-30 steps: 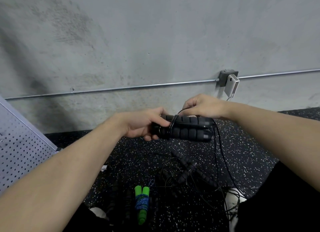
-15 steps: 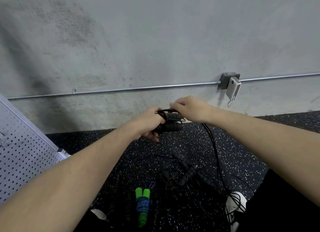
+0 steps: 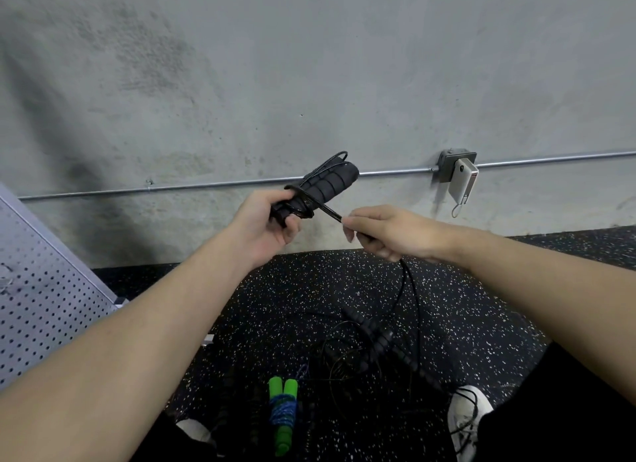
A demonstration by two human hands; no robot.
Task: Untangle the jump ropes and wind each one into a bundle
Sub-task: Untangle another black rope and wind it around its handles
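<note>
Winding step: left hand clamps the paired black foam handles tilted up, mid-air before the wall; right hand pinches the black cord just beside them. Best to keep that cord taut, laying turns side by side, feeding slack from the floor tangle without snagging it.

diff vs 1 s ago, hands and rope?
Left hand tilted the black handles from level to up-right. Right hand left them, now pinching the cord, pulled taut rightward. Green-handled bundle and floor tangle unchanged.
</note>
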